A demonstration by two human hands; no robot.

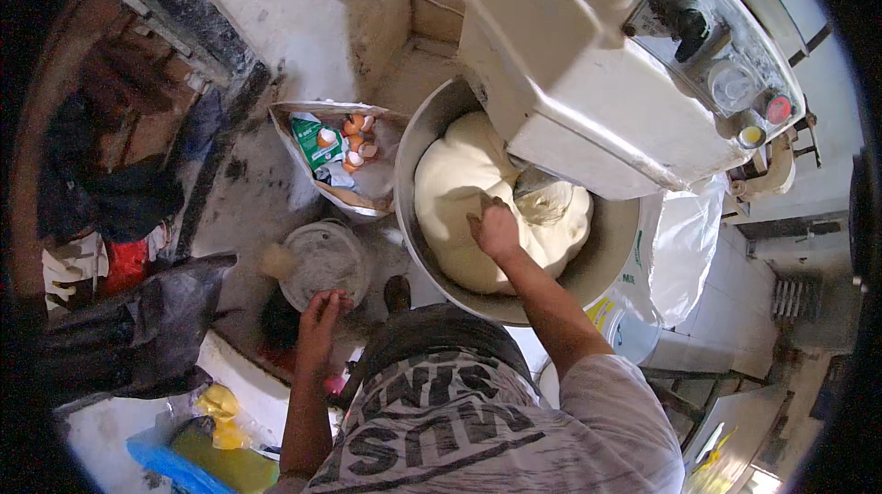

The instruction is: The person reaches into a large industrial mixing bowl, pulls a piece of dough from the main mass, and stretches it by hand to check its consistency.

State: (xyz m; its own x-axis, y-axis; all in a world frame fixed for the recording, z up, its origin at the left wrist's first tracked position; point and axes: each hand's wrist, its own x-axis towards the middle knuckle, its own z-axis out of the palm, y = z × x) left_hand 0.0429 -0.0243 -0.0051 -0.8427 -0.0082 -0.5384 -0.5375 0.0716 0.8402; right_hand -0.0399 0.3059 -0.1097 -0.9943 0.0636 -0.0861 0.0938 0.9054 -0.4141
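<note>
A big steel mixer bowl (611,260) holds a large mass of pale, soft dough (459,186). My right hand (496,229) reaches into the bowl with its fingers dug into the dough just below the mixer's hook (542,189). My left hand (320,312) hangs free at my side with loose, slightly spread fingers and holds nothing. It is just above the near edge of a round white bucket (322,260) on the floor.
The cream mixer head (588,62) with its knobs and buttons overhangs the bowl. An open bag of eggshells and a green carton (335,149) lies left of the bowl. A white sack (684,237) stands to the right, and dark cloth (156,329) lies at the left.
</note>
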